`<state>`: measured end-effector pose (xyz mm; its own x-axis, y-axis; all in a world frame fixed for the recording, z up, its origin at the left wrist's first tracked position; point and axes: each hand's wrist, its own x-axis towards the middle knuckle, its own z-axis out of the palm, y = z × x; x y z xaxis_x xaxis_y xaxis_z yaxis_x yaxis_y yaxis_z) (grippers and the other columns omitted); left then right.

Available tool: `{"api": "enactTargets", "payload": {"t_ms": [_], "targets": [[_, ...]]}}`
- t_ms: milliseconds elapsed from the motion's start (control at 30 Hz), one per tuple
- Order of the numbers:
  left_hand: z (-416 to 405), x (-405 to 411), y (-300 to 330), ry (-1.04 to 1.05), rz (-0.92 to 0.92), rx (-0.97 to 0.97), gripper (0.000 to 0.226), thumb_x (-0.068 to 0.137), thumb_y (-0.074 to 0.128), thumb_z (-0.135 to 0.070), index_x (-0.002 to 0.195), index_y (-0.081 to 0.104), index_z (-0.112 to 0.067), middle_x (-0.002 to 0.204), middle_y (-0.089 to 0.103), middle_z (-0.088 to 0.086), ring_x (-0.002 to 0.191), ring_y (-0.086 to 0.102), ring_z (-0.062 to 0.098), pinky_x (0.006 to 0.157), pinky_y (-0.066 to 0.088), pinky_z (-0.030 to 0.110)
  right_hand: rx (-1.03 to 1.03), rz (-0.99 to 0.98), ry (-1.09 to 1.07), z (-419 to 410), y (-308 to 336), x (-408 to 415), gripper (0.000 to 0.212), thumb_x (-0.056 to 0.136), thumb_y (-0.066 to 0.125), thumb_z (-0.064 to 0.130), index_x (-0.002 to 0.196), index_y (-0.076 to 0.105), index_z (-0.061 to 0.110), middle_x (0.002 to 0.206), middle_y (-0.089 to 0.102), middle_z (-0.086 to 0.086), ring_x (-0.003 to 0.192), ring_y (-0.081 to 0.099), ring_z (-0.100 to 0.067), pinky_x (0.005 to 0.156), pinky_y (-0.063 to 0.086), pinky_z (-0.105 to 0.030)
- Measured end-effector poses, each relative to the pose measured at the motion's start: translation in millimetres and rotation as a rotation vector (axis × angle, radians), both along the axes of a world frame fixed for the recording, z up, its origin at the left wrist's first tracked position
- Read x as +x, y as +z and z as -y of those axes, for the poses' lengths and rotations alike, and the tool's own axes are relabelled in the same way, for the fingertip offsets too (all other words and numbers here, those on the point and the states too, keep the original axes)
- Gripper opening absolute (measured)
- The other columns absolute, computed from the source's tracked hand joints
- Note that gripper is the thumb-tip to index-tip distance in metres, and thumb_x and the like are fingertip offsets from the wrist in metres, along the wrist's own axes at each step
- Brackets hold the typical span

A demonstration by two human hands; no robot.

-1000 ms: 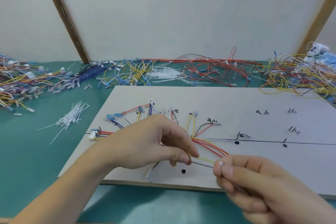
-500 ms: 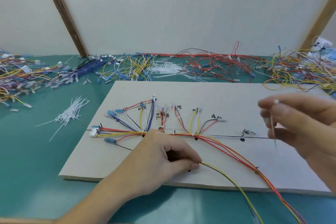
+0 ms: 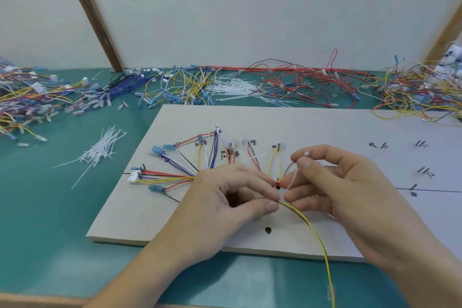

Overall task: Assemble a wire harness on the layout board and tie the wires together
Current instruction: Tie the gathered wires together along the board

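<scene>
Left half of the board is wired: thin coloured wires fan out from one junction to blue and white plugs, while the marked spots on the right sit bare. Left hand pinches the gathered bundle, a yellow wire trailing off the near edge. Right hand pinches a slim white plastic cable tie at the junction; tying looks barely begun. Spare ties lie on the green surface.

2 bare hands and arms

The left hand and right hand wear no gloves, rings or watch. Short, plain nails. No sleeves past either wrist.
</scene>
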<state>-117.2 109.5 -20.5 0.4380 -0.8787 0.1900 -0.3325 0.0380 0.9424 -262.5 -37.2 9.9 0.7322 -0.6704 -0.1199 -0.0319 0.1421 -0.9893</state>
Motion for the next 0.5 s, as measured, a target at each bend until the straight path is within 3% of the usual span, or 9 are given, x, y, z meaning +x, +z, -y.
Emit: {"api": "enactTargets", "payload": {"t_ms": [133,267,500], "targets": [[-1,0,-1,-0.025,-0.021,0.036,0.010,0.087,0.080,-0.021,0.090,0.079,-0.030,0.070,0.073,0.000,0.064,0.065,0.011,0.062,0.048,0.018,0.037,0.081,-0.007,-5,-2,-1,0.013,0.090,0.066,0.020,0.089,0.077,0.014,0.081,0.075,-0.021,0.068,0.074,-0.028,0.060,0.060,-0.027],[-2,-1,0,-0.012,-0.040,0.019,0.008,0.086,0.081,-0.020,0.088,0.079,-0.028,0.069,0.071,0.006,0.063,0.062,0.011,0.060,0.048,0.020,-0.050,0.137,-0.007,-6,-6,-2,0.017,0.081,0.068,0.029,0.089,0.080,0.020,0.086,0.077,-0.017,0.071,0.073,-0.024,0.063,0.060,-0.026],[-2,0,-1,-0.022,-0.047,0.038,0.006,0.086,0.080,-0.026,0.090,0.080,-0.029,0.070,0.071,0.006,0.063,0.062,0.015,0.060,0.047,0.025,0.002,0.216,0.032,-4,-11,-3,0.023,0.076,0.075,0.031,0.092,0.081,0.014,0.087,0.076,-0.015,0.068,0.068,-0.021,0.063,0.058,-0.026]]}}
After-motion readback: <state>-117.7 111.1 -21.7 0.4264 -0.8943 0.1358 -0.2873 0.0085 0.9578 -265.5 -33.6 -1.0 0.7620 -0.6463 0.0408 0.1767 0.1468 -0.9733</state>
